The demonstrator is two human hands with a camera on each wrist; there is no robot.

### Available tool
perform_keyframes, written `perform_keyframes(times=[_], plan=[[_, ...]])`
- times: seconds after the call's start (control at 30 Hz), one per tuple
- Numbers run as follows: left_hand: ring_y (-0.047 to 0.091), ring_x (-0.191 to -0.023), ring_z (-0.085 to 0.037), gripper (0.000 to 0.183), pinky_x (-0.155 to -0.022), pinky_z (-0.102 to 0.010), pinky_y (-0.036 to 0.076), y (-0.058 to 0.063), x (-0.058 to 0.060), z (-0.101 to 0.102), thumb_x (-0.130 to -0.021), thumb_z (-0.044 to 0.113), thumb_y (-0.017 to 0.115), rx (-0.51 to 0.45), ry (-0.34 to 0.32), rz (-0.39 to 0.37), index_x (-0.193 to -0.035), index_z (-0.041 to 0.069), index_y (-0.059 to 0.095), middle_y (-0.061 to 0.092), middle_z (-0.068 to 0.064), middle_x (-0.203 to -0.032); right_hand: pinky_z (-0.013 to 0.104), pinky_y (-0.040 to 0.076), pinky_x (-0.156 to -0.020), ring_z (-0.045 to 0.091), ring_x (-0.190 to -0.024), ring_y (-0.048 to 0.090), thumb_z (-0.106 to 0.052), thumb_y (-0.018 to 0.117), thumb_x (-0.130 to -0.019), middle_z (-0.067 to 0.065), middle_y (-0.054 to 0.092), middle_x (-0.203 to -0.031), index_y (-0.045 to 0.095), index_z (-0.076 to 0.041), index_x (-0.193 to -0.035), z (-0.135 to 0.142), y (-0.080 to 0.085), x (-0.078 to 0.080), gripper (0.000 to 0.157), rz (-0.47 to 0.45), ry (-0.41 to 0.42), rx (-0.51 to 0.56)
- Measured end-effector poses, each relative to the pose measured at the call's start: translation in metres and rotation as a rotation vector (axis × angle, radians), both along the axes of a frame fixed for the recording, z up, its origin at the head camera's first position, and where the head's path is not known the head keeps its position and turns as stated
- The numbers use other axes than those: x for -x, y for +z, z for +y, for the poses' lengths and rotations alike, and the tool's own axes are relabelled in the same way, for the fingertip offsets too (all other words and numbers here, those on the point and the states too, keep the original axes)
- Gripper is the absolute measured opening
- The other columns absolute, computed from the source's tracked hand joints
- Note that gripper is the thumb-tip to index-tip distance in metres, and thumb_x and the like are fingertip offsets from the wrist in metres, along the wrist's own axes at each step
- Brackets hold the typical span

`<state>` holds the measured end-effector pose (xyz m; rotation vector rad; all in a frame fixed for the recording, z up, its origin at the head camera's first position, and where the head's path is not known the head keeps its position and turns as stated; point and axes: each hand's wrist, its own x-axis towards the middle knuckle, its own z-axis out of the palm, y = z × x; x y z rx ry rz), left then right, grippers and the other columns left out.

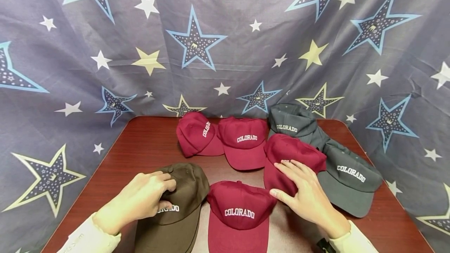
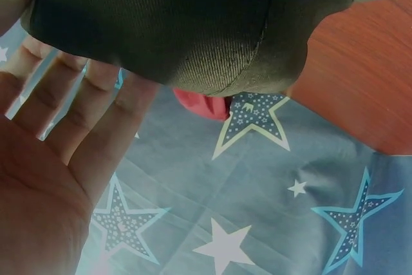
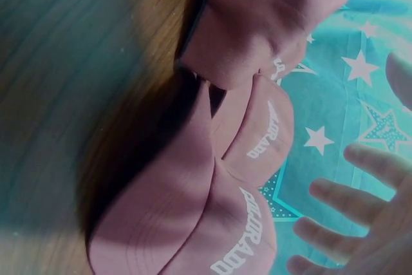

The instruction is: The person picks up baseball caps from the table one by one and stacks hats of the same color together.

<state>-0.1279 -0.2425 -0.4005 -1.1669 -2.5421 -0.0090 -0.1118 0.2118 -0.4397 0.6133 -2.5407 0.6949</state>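
Observation:
My left hand lies at a brown cap at the front left, thumb by its white COLORADO lettering. In the left wrist view the fingers look fairly straight, with tips hidden behind the cap. My right hand, fingers spread, is over a tilted red cap, partly covering its lettering; I cannot tell whether it touches. In the right wrist view those fingers appear straight and apart from the caps. Between the hands sits another red cap, brim towards me.
Two more red caps, one turned sideways and one facing me, lie towards the back. Dark grey caps, one behind and one at the right, overlap beside them. A star-patterned cloth hangs around the reddish wooden table.

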Motion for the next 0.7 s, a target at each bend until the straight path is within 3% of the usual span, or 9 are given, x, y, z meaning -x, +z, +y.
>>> perform_keyframes(times=[0.2,0.43,0.7], plan=[[0.053,-0.068,-0.009,0.054,-0.048,-0.032,0.045,-0.0016,0.0012,-0.0025,-0.058,0.054,0.093,-0.067,-0.019,0.034,-0.076,0.024,0.052,0.046,0.014,-0.073,0.062,0.03,-0.111,0.042,-0.135,0.046,-0.047,0.085,-0.081,0.011,0.06,-0.141,0.064,-0.02,-0.14,0.0023,0.0023,0.0013,0.068,-0.003,-0.008,0.005],[0.056,-0.079,-0.009,0.053,-0.066,-0.034,0.055,-0.0047,0.0032,0.0006,-0.063,0.054,0.092,-0.219,-0.05,0.051,-0.092,0.018,0.067,0.06,0.01,-0.089,0.063,0.031,-0.11,0.042,-0.134,0.047,-0.043,0.086,-0.08,0.013,0.061,-0.141,0.065,-0.019,-0.139,0.004,0.0053,0.004,0.067,0.016,-0.021,0.01],[0.066,-0.102,-0.014,0.056,-0.082,-0.04,0.058,-0.0079,0.0084,0.0002,-0.077,0.055,0.084,-0.329,0.051,0.046,-0.112,0.013,0.071,0.066,0.003,-0.109,0.064,0.032,-0.109,0.042,-0.134,0.048,-0.042,0.087,-0.078,0.013,0.061,-0.14,0.067,-0.017,-0.135,0.0074,0.0075,0.0078,0.066,0.037,-0.056,0.003]])
